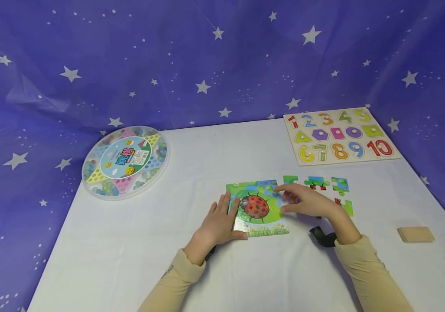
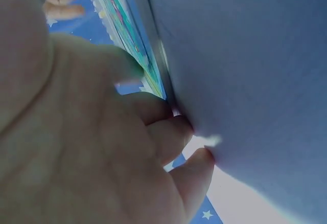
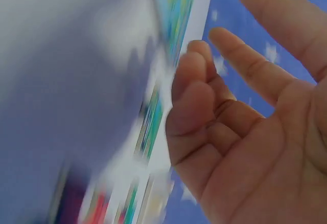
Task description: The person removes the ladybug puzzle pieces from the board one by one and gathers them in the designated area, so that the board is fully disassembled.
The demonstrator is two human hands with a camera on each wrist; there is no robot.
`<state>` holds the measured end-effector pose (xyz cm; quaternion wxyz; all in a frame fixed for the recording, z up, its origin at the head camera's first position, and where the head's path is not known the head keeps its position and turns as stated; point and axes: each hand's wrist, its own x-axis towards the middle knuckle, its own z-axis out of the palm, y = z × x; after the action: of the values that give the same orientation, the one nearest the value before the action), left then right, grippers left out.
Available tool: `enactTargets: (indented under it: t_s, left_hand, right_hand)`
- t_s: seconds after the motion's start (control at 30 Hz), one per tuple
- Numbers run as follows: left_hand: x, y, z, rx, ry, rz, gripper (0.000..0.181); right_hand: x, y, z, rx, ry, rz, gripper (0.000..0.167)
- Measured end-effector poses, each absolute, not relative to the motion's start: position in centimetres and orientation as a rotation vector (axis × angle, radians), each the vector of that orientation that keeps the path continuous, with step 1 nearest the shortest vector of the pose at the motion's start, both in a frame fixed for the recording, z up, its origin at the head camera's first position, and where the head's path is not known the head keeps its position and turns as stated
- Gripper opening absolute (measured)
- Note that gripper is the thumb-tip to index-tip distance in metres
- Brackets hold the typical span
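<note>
Grip: left hand (image 1: 218,223) rests on the left side of the ladybug board (image 1: 259,220), fingers spread, thumb by the near edge; not clamped. Right hand (image 1: 304,200) is at the board's right side, thumb and forefinger apart, the other fingers loosely curled, palm bare in the right wrist view. Cannot tell whether its forefinger tip touches.

Board: flat on the white table (image 1: 206,156), between the hands. Judged thin, light and stiff, like card; the glare suggests a glossy, somewhat slippery face. Likely to slide if pushed on one side only; corners could crease or bend. Best hold: opposite edges, thumb above and fingers beneath, kept level.

Outward: loose puzzle pieces (image 1: 316,181) lie just beyond the right hand, small and light; judged best pinched by the edges, since their tabs may bend.
</note>
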<state>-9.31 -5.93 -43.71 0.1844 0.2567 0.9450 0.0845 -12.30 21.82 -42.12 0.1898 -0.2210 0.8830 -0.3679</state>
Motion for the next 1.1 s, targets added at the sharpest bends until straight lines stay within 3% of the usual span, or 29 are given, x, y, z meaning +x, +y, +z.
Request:
enactTargets:
  t_s: [0.4, 0.57, 0.8, 0.97, 1.1]
  left_hand:
    - [-10.0, -5.9, -43.4, 0.723, 2.696, 0.168, 0.109]
    - [-10.1, -5.6, -43.3, 0.729, 2.683, 0.19, 0.106]
    - [-9.8, -5.9, -43.3, 0.736, 2.686, 0.182, 0.085]
    - [-9.5, -6.2, -43.3, 0.714, 2.681, 0.212, 0.086]
    - [-9.5, -6.3, -43.4, 0.711, 2.677, 0.256, 0.088]
  right_hand:
    - [-13.1, 13.8, -42.2, -0.804, 2.481, -0.799, 0.066]
    - [-12.6, 13.3, -42.7, -0.777, 2.512, -0.794, 0.061]
    - [-12.4, 13.1, -43.2, -0.737, 2.473, -0.904, 0.058]
    - [-12.2, 12.8, -43.5, -0.725, 2.428, -0.982, 0.058]
    - [-12.2, 12.7, -43.8, -0.798, 2.452, -0.978, 0.047]
